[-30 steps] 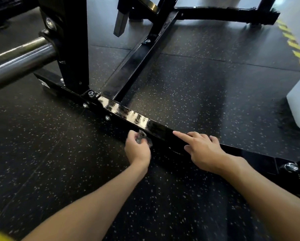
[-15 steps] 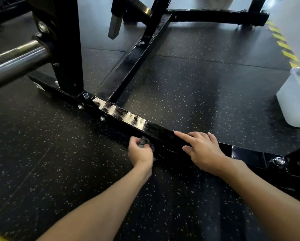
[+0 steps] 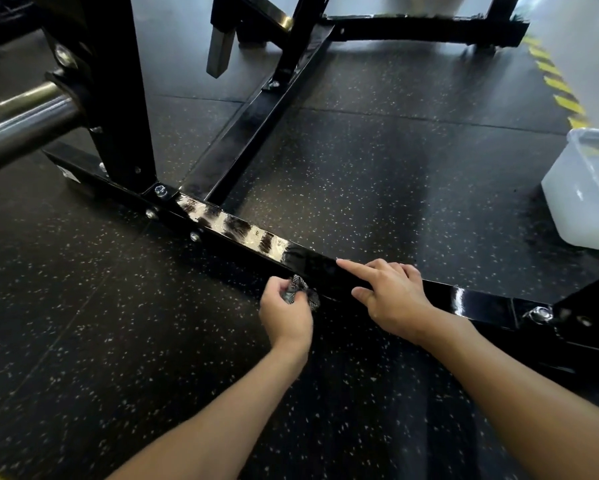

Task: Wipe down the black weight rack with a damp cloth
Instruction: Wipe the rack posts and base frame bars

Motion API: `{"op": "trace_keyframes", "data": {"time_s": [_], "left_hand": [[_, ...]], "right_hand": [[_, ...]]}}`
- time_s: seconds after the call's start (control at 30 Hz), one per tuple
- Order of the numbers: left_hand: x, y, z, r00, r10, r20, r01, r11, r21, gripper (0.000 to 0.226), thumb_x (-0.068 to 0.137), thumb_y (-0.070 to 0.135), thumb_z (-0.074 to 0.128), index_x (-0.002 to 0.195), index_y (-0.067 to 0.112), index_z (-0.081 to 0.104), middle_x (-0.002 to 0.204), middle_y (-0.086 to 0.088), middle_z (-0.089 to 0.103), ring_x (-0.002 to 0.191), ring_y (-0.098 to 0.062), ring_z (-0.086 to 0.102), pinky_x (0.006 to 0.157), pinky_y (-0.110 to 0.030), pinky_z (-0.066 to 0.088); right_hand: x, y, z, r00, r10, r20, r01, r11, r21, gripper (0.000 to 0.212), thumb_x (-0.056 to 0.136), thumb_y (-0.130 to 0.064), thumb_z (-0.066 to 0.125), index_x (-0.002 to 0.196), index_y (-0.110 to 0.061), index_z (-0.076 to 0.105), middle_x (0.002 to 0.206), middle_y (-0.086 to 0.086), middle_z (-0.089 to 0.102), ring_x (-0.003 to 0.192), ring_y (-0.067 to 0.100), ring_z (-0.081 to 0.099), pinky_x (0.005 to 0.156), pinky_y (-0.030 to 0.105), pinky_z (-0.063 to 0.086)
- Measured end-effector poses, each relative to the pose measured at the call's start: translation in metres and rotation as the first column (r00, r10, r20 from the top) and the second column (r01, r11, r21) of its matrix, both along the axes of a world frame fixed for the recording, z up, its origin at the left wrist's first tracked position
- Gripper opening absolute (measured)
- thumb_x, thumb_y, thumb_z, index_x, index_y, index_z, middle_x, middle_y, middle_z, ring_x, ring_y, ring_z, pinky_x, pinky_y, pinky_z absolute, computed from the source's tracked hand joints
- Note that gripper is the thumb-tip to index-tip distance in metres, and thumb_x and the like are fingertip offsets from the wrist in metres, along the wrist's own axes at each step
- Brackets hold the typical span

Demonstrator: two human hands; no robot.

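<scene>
The black weight rack's base bar [image 3: 235, 230] runs across the floor from the left upright to a bolted joint at the right. Its top face shines with wet streaks near the upright. My left hand [image 3: 286, 317] is closed around a small crumpled patterned cloth [image 3: 300, 291] and presses it against the bar's near side face. My right hand [image 3: 391, 296] rests on the bar's top just to the right, index finger stretched out along the surface and the other fingers loosely bent, holding nothing.
A black upright post [image 3: 118, 98] with a steel bar sleeve [image 3: 21, 123] stands at the left. A second black beam [image 3: 256, 119] runs back to a rear crossbar [image 3: 426, 29]. A translucent white plastic tub [image 3: 585, 199] sits on the speckled rubber floor at the right, near yellow-striped tape [image 3: 558, 84].
My left hand with the cloth has slid a little to the right along the bar's side face. The camera view has shifted, bringing more of the white tub and the right joint into view.
</scene>
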State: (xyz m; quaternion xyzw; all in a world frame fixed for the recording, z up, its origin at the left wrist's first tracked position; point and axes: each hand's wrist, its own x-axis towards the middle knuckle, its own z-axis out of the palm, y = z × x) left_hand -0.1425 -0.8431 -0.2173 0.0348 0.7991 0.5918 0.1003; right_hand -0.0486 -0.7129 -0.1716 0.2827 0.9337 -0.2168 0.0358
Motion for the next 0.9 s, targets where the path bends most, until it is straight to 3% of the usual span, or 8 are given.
{"op": "trace_keyframes", "data": {"time_s": [0.17,0.3,0.43,0.67,0.77,0.9], "left_hand": [[0.029,0.006,0.0,0.99,-0.132,0.044,0.13,0.991,0.033,0.018,0.085,0.005,0.071,0.075,0.014,0.058,0.068,-0.001,0.06,0.06,-0.012,0.051,0.056,-0.036,0.047],[0.007,0.007,-0.008,0.989,0.074,0.125,-0.079,0.996,0.041,0.02,0.084,-0.001,0.067,0.075,0.015,0.058,0.07,-0.001,0.058,0.065,-0.017,0.052,0.058,-0.033,0.045],[0.017,0.009,-0.001,0.993,0.01,0.117,-0.018,0.998,0.066,0.013,0.084,0.002,0.067,0.078,0.01,0.06,0.069,0.0,0.058,0.057,-0.011,0.048,0.05,-0.024,0.041],[0.015,0.01,0.0,0.972,0.005,0.234,-0.037,0.991,0.131,0.01,0.086,0.004,0.068,0.081,0.008,0.061,0.071,-0.002,0.058,0.061,-0.012,0.048,0.053,-0.027,0.042],[0.005,0.011,-0.003,0.955,0.106,0.278,-0.14,0.985,0.105,0.015,0.088,0.003,0.067,0.08,0.013,0.06,0.073,-0.003,0.058,0.064,-0.015,0.051,0.055,-0.026,0.044],[0.015,0.013,0.003,0.969,0.034,0.244,-0.076,0.983,0.165,0.012,0.087,0.0,0.067,0.081,0.008,0.06,0.071,-0.002,0.059,0.058,-0.008,0.049,0.052,-0.02,0.044]], "right_hand": [[0.002,0.001,-0.003,1.0,0.0,-0.022,0.0,1.0,0.02,0.05,0.103,-0.042,0.043,0.146,-0.057,0.026,0.137,-0.007,0.047,0.131,0.016,0.035,0.117,0.041,0.008],[0.003,0.001,-0.005,0.999,0.005,-0.047,-0.004,1.0,0.007,0.049,0.103,-0.041,0.042,0.147,-0.055,0.026,0.138,-0.007,0.046,0.132,0.014,0.034,0.118,0.041,0.007],[0.003,0.0,-0.008,0.999,0.006,-0.05,-0.004,0.999,0.038,0.049,0.103,-0.041,0.042,0.147,-0.056,0.025,0.138,-0.008,0.045,0.131,0.015,0.035,0.117,0.041,0.008],[0.004,0.0,-0.007,0.999,0.0,-0.046,0.002,0.999,0.039,0.049,0.103,-0.042,0.041,0.147,-0.057,0.025,0.137,-0.008,0.045,0.13,0.015,0.035,0.115,0.04,0.007],[0.003,0.0,-0.007,0.999,0.006,-0.038,-0.005,0.999,0.031,0.049,0.103,-0.041,0.041,0.147,-0.056,0.024,0.138,-0.007,0.045,0.13,0.015,0.035,0.116,0.041,0.007],[0.002,0.001,-0.006,1.0,0.002,-0.029,-0.001,0.999,0.043,0.05,0.103,-0.041,0.041,0.147,-0.056,0.024,0.138,-0.007,0.045,0.13,0.016,0.035,0.115,0.041,0.008]]}}
